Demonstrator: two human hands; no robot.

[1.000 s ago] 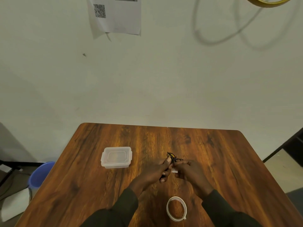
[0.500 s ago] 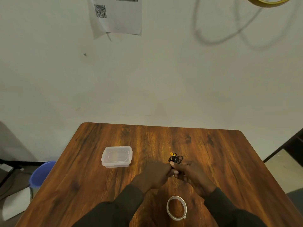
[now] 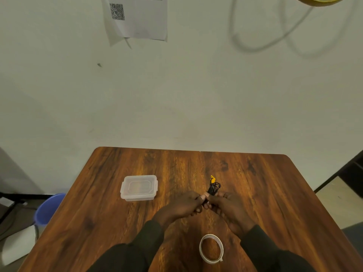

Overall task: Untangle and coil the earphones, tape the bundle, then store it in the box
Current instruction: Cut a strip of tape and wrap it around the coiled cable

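Earphones (image 3: 213,188) farther out, hands (image 3: 206,205) together

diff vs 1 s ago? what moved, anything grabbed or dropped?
The earphones bundle was turned in the fingers: its yellow tip, tucked among the dark loops a second ago, now sticks up and away from the person. The left hand and right hand closed in, thumbs now meeting on the bundle; nothing let go. The box and tape roll stayed put.

Earphones (image 3: 213,188) now upright, yellow tip up.
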